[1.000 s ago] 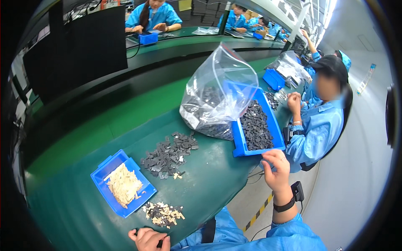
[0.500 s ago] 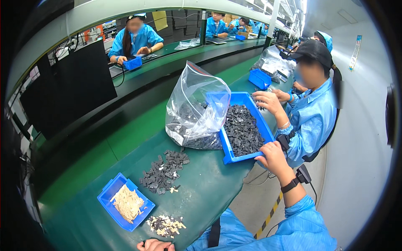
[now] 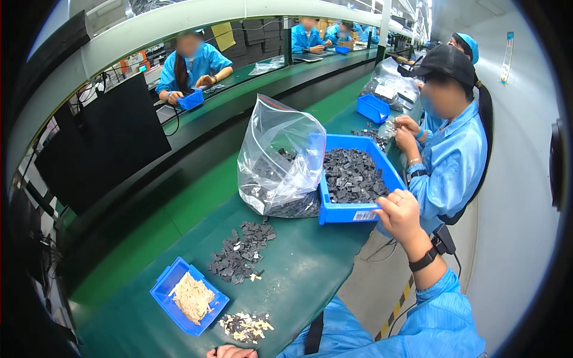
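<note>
My right hand (image 3: 401,216) is closed on the near right corner of a large blue bin (image 3: 349,213), with its fingers over the rim. Small flat black plastic pieces (image 3: 353,174) fill the bin. Against its left side leans a clear zip bag (image 3: 274,173), open at the top and partly filled with similar black pieces. At the lower edge of the view, my left hand (image 3: 233,352) shows only some fingers, and its grip is cut off. Just beyond it lies a small mixed pile (image 3: 246,327) of black and cream bits.
A small blue tray (image 3: 219,305) of cream pieces (image 3: 192,298) stands at the left. A loose heap of black pieces (image 3: 242,253) lies on the green mat (image 3: 298,262). A co-worker (image 3: 447,137) sits close on the right, near another blue tray (image 3: 373,108). A dark panel (image 3: 104,143) stands at far left.
The large bin has turned slightly, and its labelled near wall now shows. My right hand still holds its corner. The co-worker's hand has moved from the bin's far rim back to small parts.
</note>
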Demonstrator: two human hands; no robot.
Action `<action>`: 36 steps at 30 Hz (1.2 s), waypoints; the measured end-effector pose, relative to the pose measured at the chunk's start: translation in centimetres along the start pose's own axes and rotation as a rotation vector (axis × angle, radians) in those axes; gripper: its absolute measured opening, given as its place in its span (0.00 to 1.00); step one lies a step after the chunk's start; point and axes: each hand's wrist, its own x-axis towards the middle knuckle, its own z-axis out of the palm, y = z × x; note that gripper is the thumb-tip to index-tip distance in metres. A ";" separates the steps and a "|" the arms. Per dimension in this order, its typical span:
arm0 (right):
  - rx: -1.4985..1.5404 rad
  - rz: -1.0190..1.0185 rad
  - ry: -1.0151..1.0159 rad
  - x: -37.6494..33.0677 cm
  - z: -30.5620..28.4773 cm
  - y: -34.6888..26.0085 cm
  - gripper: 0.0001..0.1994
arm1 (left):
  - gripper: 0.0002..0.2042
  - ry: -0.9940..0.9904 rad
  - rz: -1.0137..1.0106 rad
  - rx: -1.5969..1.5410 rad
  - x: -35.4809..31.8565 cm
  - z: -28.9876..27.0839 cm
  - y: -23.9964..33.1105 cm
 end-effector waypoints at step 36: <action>0.116 0.142 -0.013 -4.1 -3.8 -0.3 0.13 | 0.54 -0.477 0.673 0.422 38.2 7.7 6.2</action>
